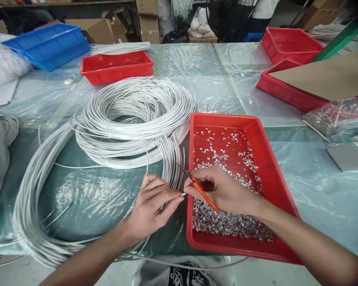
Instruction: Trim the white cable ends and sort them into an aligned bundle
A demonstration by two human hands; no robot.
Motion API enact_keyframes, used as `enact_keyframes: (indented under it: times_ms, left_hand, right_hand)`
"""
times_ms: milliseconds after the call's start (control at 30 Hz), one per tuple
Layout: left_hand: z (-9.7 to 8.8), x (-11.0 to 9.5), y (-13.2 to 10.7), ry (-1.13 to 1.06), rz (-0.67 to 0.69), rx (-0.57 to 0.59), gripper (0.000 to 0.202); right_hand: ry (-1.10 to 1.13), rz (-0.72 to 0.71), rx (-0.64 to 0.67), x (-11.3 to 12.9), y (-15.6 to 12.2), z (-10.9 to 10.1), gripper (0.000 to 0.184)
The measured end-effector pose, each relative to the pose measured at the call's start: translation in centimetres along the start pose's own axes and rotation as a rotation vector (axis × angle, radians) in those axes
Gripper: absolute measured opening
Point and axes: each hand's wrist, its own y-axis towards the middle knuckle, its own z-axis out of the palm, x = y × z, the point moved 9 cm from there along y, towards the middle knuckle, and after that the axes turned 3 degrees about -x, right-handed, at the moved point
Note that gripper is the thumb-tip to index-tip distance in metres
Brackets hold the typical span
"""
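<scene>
My left hand (153, 204) pinches the end of a thin white cable between thumb and forefinger, its tip pointing right. My right hand (219, 188) holds small orange-handled snips (201, 192) and meets that cable tip at the left rim of a red tray (197, 222). Several small silver metal pieces (226, 222) lie in the tray, heaped toward its near end. A big coil of white cable (131, 119) lies on the plastic-covered table just beyond my hands, with long loops (30, 190) trailing to the near left edge.
An empty red tray (116, 65) and a blue bin (49, 45) stand at the back left. Two more red trays (289, 41) sit at the back right, one under a cardboard sheet (325, 77). A clear bag of parts (337, 115) lies at right. Cartons stand behind the table.
</scene>
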Motion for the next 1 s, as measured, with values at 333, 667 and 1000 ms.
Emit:
enact_keyframes:
  times_ms: [333, 667, 1000]
  left_hand:
    - [0.4, 2.6, -0.5, -0.358, -0.309, 0.015, 0.011]
    - [1.9, 5.2, -1.5, -0.778, -0.71, 0.047, 0.027]
    - [1.7, 6.1, -2.3, -0.806, -0.76, -0.037, 0.028]
  right_hand:
    - [-0.486, -0.401, -0.04, 3.8, -1.1, -0.2, 0.022]
    - [-0.033, 0.079, -0.184, -0.6, -0.1, -1.4, 0.025]
    - [-0.289, 0.138, -0.044, -0.8, -0.7, -0.7, 0.044]
